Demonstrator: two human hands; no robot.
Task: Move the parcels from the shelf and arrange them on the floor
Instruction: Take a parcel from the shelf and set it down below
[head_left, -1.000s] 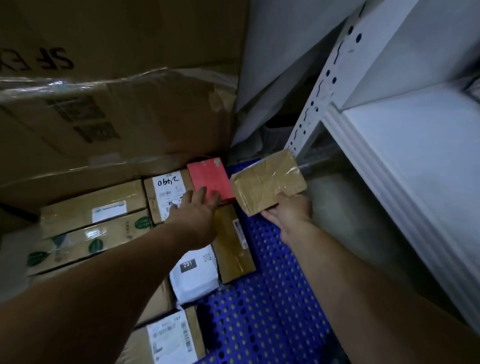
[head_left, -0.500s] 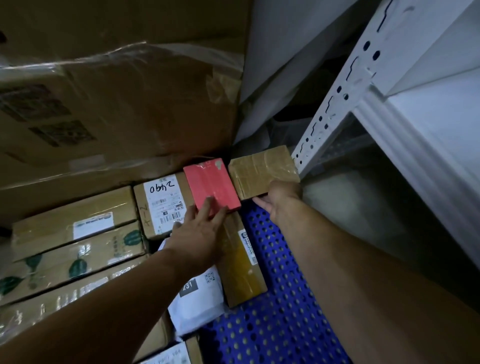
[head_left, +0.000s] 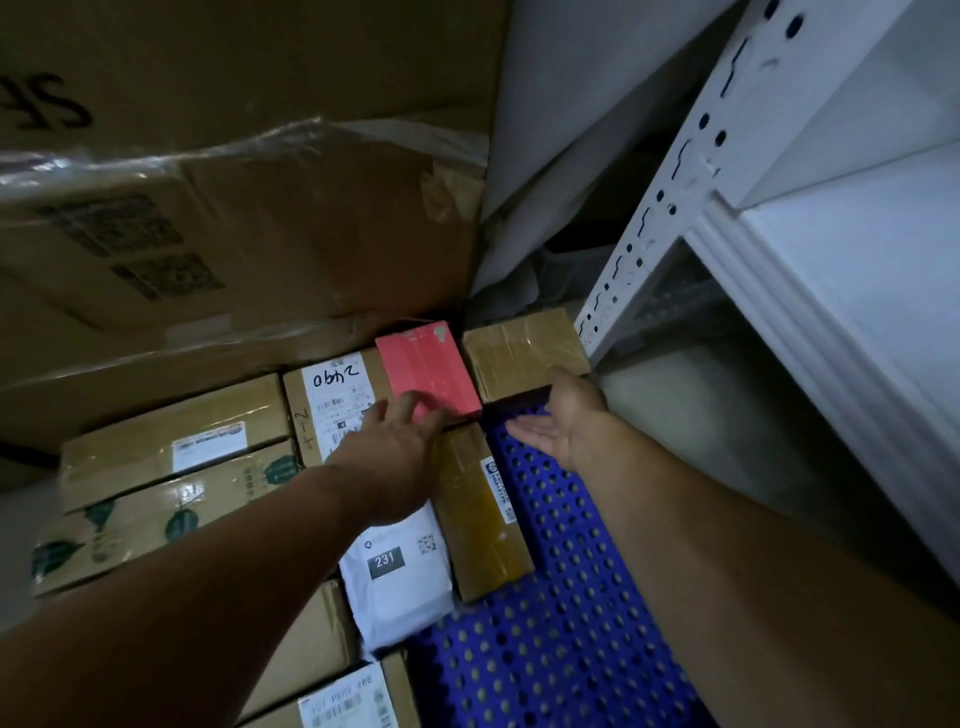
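Closest to the camera there's a labelled cardboard box (head_left: 343, 701) at the bottom edge. Right beside it is a blue perforated plastic pallet (head_left: 571, 623), which all the parcels sit on. A bit further in, a white poly mailer marked 231 (head_left: 395, 577) lies flat. A long brown taped parcel (head_left: 480, 509) sits tight against the mailer's right side.

Both arms reach forward over these. The left hand (head_left: 400, 441) has its fingers stretched out flat, fingertips resting on the near edge of a pink parcel (head_left: 426, 369), not gripping it. The right hand (head_left: 561, 421) is open with the palm showing and the fingers straight, pointing left over the pallet. It holds nothing. Its thumb side is up against the near edge of a small brown taped parcel (head_left: 524, 348), though it's hard to tell if it's really touching. That small parcel lies flat on the pallet, just right of the pink one and next to the foot of the white shelf upright (head_left: 670, 197).

Left of the pink parcel is a box with a handwritten white label (head_left: 332, 400). Further left there's a leaf-print box (head_left: 156, 519) and a plain brown box (head_left: 130, 457), side by side. Behind the whole row stands a big plastic-wrapped carton (head_left: 234, 234). The white shelf board (head_left: 857, 270) runs along the right.
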